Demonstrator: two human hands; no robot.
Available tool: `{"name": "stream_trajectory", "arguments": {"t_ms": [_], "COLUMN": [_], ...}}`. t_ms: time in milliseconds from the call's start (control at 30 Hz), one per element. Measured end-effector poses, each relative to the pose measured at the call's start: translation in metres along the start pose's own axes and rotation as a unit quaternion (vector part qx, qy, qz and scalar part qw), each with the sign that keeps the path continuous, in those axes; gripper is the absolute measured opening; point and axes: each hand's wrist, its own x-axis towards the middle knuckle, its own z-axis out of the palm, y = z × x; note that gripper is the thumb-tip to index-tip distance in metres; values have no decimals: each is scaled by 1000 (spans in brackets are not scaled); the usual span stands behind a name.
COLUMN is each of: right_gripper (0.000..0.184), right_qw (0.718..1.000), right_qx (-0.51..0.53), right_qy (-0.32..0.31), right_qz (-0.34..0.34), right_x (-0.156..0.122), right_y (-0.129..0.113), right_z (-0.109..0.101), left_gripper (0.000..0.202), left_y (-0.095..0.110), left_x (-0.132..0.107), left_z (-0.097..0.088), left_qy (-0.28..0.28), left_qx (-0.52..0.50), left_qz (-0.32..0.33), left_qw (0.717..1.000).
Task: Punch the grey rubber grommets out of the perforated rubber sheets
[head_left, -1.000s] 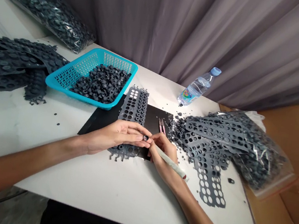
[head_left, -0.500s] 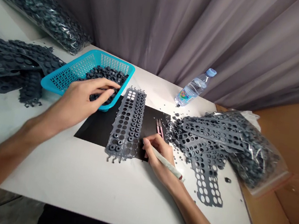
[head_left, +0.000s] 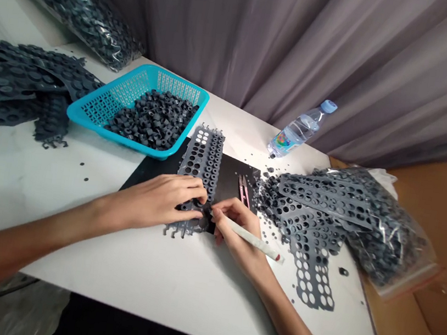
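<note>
Reaching over the near part of a dark, hole-studded rubber sheet (head_left: pixel 205 156), the left hand (head_left: pixel 160 200) lies palm down, its fingers and thumb bent toward each other around the raised pieces there; the fingers cover the spot, so I cannot tell whether it has closed on one. The right hand (head_left: pixel 239 231) grips a pale pen-like tool (head_left: pixel 257 240) as one holds a pencil, its tip end just beside the sheet's right edge and its reddish end pointing back over the wrist; that grip probably gives fine control and leaves the tip ready beside the left fingers. The sheet lies lengthwise away from the person, mostly across a black mat (head_left: pixel 233 175), which likely protects the white counter (head_left: pixel 117 269), and its near end sits within easy reach of both hands. A blue basket (head_left: pixel 127 143) holding loose dark pieces (head_left: pixel 155 122) stands beyond the left forearm, presumably so that hand has a short trip to it. Pink snips (head_left: pixel 244 190) rest on the mat near the right fingers, handy but unheld. Perforated sheets (head_left: pixel 322 203) and small scraps (head_left: pixel 268 193) are heaped on the right, against a clear bag (head_left: pixel 394 252), while more dark sheets (head_left: pixel 11 82) are piled at far left, apparently keeping the middle free for handwork.
</note>
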Motion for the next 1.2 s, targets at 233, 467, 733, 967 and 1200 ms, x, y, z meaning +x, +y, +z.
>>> {"name": "stream_trajectory", "arguments": {"t_ms": [233,467,733,967,1200], "right_gripper": [23,24,21,13,12], "right_qw": [1000,1000,1000,1000,1000], "right_qx": [3,11,-12,-10,-5], "right_qy": [-6,-8,-17,-23,-20], "right_qz": [14,13,7,-4,3], "right_x": [-1,1,2,2,3], "right_y": [-2,-1,6,7,6], "right_z": [4,4,4,2,3], "left_gripper": [24,19,21,25,19], "left_y": [-11,-10,-8,-1,7], "left_x": [0,2,2,2,11], "left_z": [15,20,6,11,-25], "left_qy": [1,5,-15,42,280], "left_qx": [-111,-120,-121,-97,-335], "left_qz": [-55,-54,-38,14,-109], "left_qw": [992,991,992,994,893]}}
